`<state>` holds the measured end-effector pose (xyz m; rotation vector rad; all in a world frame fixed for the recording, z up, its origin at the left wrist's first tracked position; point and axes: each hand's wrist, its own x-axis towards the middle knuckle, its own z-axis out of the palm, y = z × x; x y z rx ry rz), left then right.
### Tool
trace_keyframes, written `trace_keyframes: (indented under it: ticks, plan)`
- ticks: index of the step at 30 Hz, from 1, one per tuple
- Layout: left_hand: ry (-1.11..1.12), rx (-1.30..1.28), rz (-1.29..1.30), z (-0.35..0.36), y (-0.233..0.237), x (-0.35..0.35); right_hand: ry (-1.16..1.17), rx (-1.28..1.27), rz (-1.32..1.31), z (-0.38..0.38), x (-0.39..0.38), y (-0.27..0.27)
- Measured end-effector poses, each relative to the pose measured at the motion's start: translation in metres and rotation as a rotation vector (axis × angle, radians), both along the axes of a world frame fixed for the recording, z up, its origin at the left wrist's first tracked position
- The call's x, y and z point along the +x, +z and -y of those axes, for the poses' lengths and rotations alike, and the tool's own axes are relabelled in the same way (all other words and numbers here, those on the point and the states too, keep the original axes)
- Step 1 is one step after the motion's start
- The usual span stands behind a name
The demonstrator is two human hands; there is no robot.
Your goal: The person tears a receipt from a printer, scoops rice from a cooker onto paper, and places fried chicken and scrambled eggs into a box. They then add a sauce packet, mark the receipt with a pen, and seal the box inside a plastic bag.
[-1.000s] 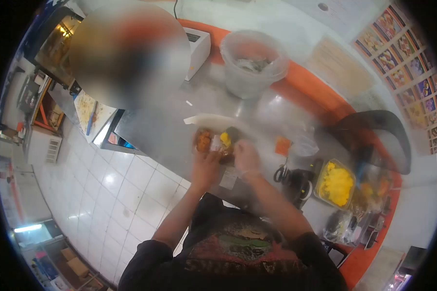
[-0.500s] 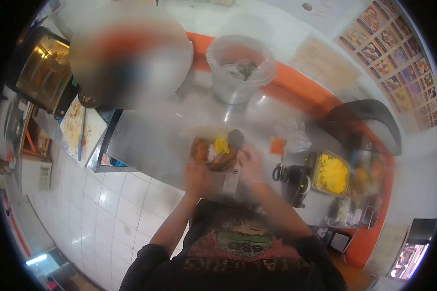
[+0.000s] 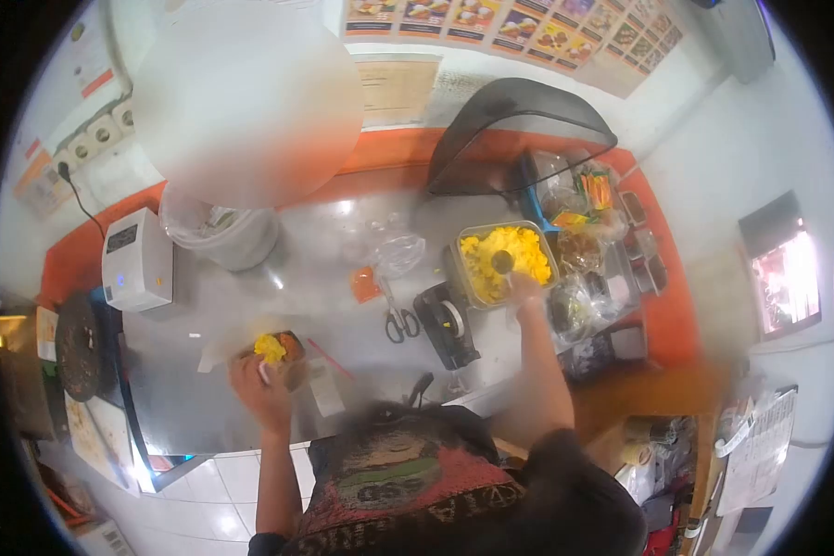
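One wide fisheye view, worn on the person's head, facing forward and steeply down; counter (image 3: 181, 394) mid-frame at about arm's reach, shirt (image 3: 408, 496) closest at bottom, wall (image 3: 690, 139) and menu sheet (image 3: 528, 35) farther off at top, dark curved border around

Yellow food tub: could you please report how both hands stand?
Right hand over edge of tub, grip unclear; dark round thing on yellow food. Left hand at food box, grip unclear. Scissors and black dispenser between hands.
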<state>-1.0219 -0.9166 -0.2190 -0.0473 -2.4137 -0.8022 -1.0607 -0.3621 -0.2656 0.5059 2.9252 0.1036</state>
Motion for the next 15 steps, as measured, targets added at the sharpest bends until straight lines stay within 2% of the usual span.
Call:
trace_keyframes:
  ticks: [3,4,6,8,10,13,15]
  plan:
    - [-0.180,0.060,0.088,-0.055,0.001,-0.006,-0.436,-0.576,-0.651,-0.006,0.008,0.005]
    - [-0.266,0.165,0.169,-0.078,0.000,-0.010,-0.420,-0.685,-0.580,0.007,0.012,0.037]
    - [-0.508,0.186,0.190,-0.131,0.021,-0.019,-0.441,-1.318,-0.518,0.072,0.035,0.112]
    - [-0.776,0.059,0.147,-0.187,0.044,-0.029,-0.359,-1.744,-0.102,0.103,0.063,0.132]
    - [-0.952,-0.040,0.144,-0.224,0.040,-0.035,-0.108,-1.834,0.196,0.111,0.085,0.112]
    - [-1.132,-0.213,0.155,-0.237,0.013,-0.043,-0.001,-1.677,0.241,0.110,0.101,0.111]
    - [-1.213,-0.260,0.184,-0.239,0.003,-0.044,-0.066,-1.645,0.388,0.103,0.103,0.135]
